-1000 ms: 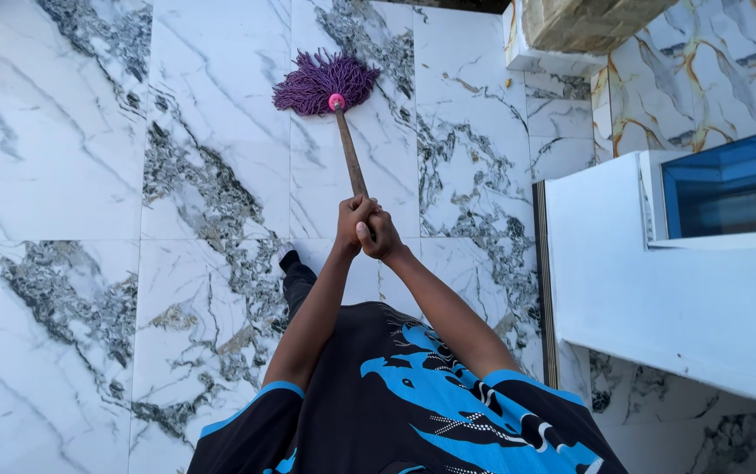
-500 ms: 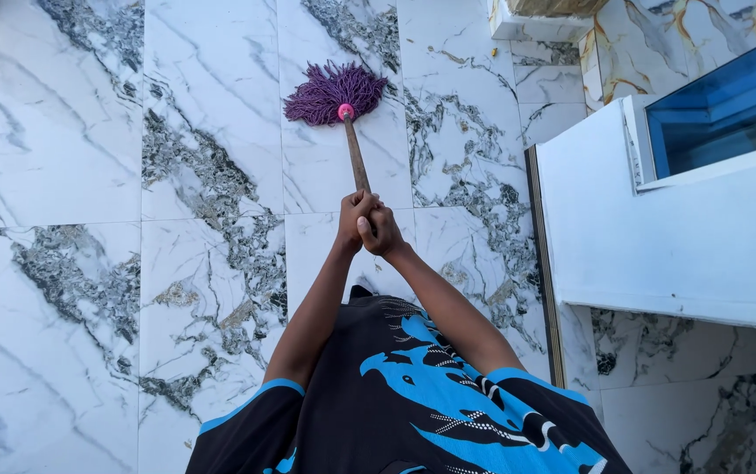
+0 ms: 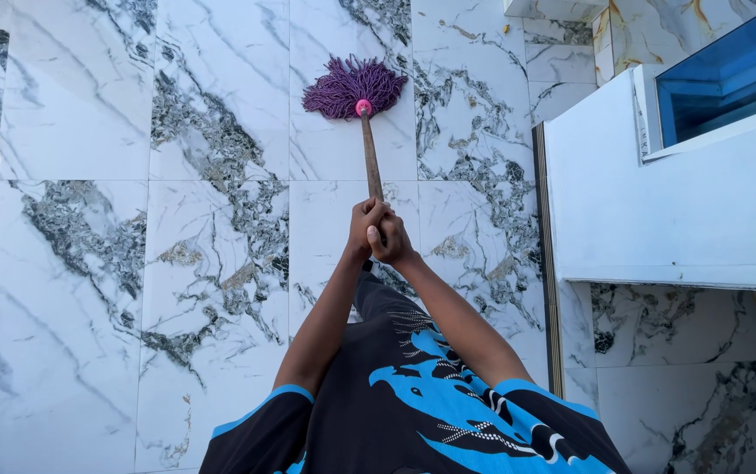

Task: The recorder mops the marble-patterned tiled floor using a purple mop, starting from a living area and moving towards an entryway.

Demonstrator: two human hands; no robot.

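A mop with a purple string head (image 3: 353,86), a pink collar and a brown wooden handle (image 3: 371,158) rests its head on the white marble floor (image 3: 211,219) ahead of me. Both arms reach forward over my black and blue shirt. My left hand (image 3: 364,225) and my right hand (image 3: 389,239) are wrapped around the near end of the handle, touching each other, the left slightly further up the stick.
A white door or panel (image 3: 659,211) with a blue glass pane (image 3: 729,75) stands on the right, with a dark metal threshold strip (image 3: 549,263) at its foot. A gold-veined marble wall sits at the top right. Grey-veined tiles stretch left and ahead.
The mop head has slid a little to the right across the tiles. My view has shifted, so the door fills more of the right side.
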